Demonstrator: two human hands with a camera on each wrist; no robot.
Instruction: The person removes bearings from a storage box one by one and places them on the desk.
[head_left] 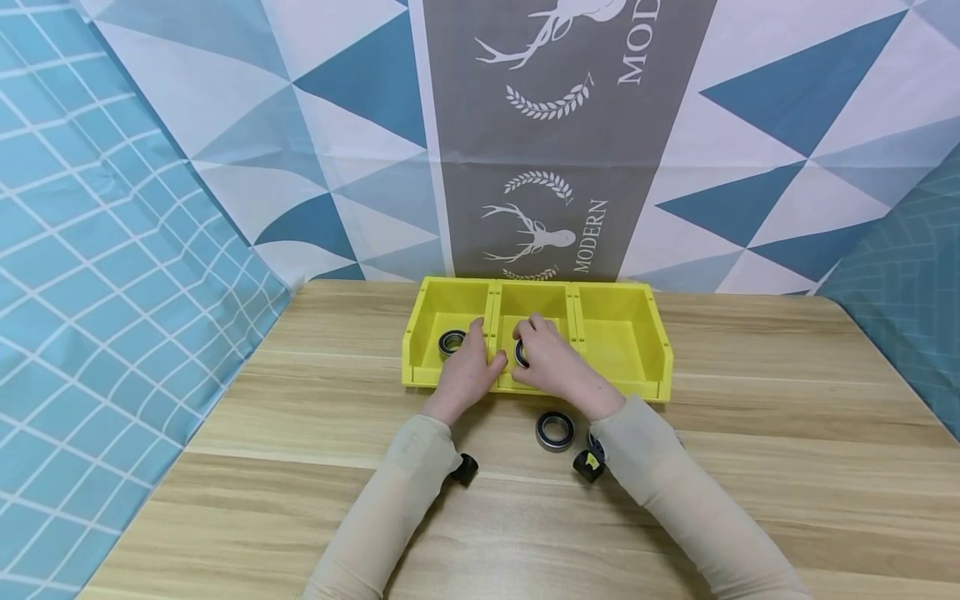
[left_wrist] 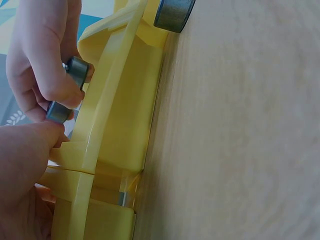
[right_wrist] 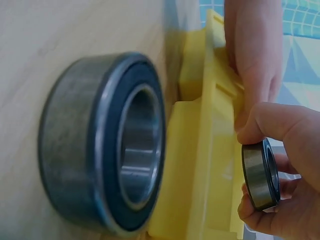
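Note:
My right hand (head_left: 551, 358) grips a ball bearing (right_wrist: 259, 175) by its rim between thumb and fingers, over the middle compartment of a yellow three-part bin (head_left: 615, 333). The bearing has a steel outer ring and a dark face. My left hand (head_left: 468, 371) reaches across the divider between the left and middle compartments, its thumb pointing toward the middle one. Beside its fingers, a second bearing (head_left: 452, 342) lies in the left compartment, its right side hidden by that hand. On the table in front of the bin lies another bearing (head_left: 555, 431).
Partly under the right cuff, another dark ring-shaped part (head_left: 596, 443) shows on the wooden table (head_left: 300, 467). Black wrist cameras (head_left: 465, 469) sit below both cuffs. Behind the bin hangs a patterned cloth (head_left: 360, 125).

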